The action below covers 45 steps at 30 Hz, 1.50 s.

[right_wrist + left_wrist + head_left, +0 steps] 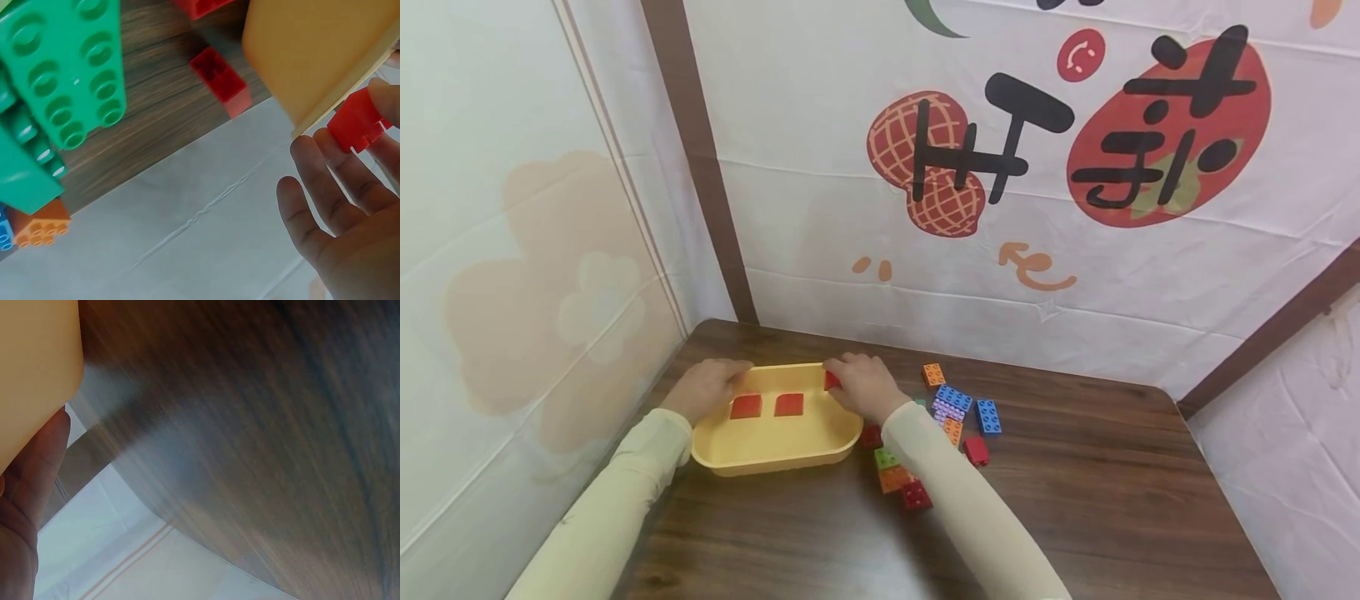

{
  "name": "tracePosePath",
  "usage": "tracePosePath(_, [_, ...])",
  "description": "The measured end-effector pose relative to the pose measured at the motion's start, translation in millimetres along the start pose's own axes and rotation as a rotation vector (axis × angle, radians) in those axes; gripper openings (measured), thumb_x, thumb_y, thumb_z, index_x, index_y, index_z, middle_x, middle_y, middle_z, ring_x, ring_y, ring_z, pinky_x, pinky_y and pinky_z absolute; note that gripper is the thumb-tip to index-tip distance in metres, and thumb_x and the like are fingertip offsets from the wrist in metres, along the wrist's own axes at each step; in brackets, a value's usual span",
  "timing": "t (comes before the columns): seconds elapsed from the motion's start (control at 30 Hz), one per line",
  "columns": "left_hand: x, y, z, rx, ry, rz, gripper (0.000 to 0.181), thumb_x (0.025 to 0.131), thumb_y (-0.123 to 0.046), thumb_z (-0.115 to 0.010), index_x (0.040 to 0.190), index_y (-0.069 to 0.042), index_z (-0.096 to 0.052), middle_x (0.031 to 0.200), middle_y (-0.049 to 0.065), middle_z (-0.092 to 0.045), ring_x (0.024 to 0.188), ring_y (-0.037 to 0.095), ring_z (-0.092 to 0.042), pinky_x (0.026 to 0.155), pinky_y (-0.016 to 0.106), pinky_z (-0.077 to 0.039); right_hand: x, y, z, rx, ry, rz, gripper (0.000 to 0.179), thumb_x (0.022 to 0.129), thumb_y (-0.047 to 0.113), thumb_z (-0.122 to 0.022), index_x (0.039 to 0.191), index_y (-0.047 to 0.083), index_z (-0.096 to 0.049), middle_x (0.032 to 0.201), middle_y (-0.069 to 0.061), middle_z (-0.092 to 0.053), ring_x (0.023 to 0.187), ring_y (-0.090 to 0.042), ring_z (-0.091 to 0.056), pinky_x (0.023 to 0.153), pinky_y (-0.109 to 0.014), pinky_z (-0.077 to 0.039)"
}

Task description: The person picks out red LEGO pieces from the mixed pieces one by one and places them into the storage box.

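A yellow tray (790, 460) with rounded corners is at the left of the table, with two red blocks (746, 407) inside it. My left hand (706, 387) grips the tray's far left rim; in the left wrist view its fingers (44, 459) lie along the tray's outer wall. At the far right rim, my right hand (867, 387) pinches a red toy brick (356, 119) between thumb and fingers. The right wrist view puts this brick right at the tray's edge, with the other fingers spread below it.
Several toy bricks lie right of the tray: a blue brick (988, 417), an orange brick (933, 375), a red brick (976, 451) and a green brick (69, 69) among them. My right forearm passes over part of this pile. A printed cloth wall (820, 208) stands behind the table.
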State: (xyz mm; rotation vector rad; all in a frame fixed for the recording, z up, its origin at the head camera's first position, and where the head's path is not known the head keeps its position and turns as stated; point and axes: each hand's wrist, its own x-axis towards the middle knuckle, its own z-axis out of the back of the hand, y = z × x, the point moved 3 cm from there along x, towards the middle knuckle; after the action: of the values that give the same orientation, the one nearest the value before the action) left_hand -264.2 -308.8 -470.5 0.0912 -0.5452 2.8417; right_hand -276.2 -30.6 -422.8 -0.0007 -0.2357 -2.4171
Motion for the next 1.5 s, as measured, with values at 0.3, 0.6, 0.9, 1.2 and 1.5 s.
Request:
tracePosePath(0.3, [-0.7, 1.0, 0.7, -0.003, -0.009, -0.011, 0.037, 0.094, -0.003, -0.061, 0.13, -0.001, -0.067, 0.119, 0.021, -0.069, 0.111, 0.043, -0.063, 0.1, 0.061, -0.045, 6.3, 9, -7, -0.084, -0.02, 0.046, 0.044, 0.093, 0.032, -0.075, 0.134, 0.02, -0.065, 0.114, 0.0, -0.069, 0.1, -0.02, -0.063, 0.086, -0.036, -0.052])
tracePosePath(0.6, [-1.7, 0.2, 0.4, -0.008, -0.001, 0.01, 0.037, 0.095, -0.005, -0.061, 0.131, -0.002, -0.066, 0.121, 0.021, -0.068, 0.113, 0.044, -0.062, 0.101, 0.062, -0.044, 11.1, 12, -19, -0.05, 0.022, 0.027, 0.046, 0.09, 0.031, -0.078, 0.134, 0.02, -0.065, 0.117, 0.0, -0.069, 0.103, -0.019, -0.063, 0.092, -0.04, -0.048])
tracePosePath(0.9, [0.3, 1.5, -0.3, 0.013, 0.012, -0.001, 0.04, 0.092, -0.003, -0.064, 0.132, -0.003, -0.066, 0.122, 0.02, -0.068, 0.113, 0.042, -0.062, 0.101, 0.06, -0.045, 17.6, 12, -32, -0.064, 0.076, 0.027, 0.039, 0.092, 0.028, -0.075, 0.13, 0.021, -0.067, 0.11, 0.005, -0.071, 0.098, -0.017, -0.065, 0.098, -0.05, -0.047])
tracePosePath(1.2, [2.0, -0.4, -1.4, 0.025, 0.007, -0.021, 0.039, 0.092, -0.002, -0.065, 0.13, -0.002, -0.067, 0.119, 0.019, -0.069, 0.111, 0.041, -0.064, 0.1, 0.058, -0.047, 23.1, 10, -44, -0.098, 0.12, 0.006, 0.036, 0.092, 0.027, -0.075, 0.127, 0.022, -0.067, 0.111, 0.004, -0.07, 0.109, -0.019, -0.065, 0.105, -0.061, -0.042])
tracePosePath(1.5, [1.2, -0.2, -0.5, 0.022, -0.002, -0.021, 0.038, 0.09, 0.001, -0.066, 0.128, -0.002, -0.068, 0.113, 0.015, -0.072, 0.106, 0.038, -0.066, 0.097, 0.057, -0.049, 25.5, 8, -51, -0.104, 0.125, 0.018, 0.031, 0.093, 0.025, -0.074, 0.122, 0.021, -0.067, 0.107, 0.004, -0.071, 0.11, -0.019, -0.066, 0.105, -0.066, -0.04])
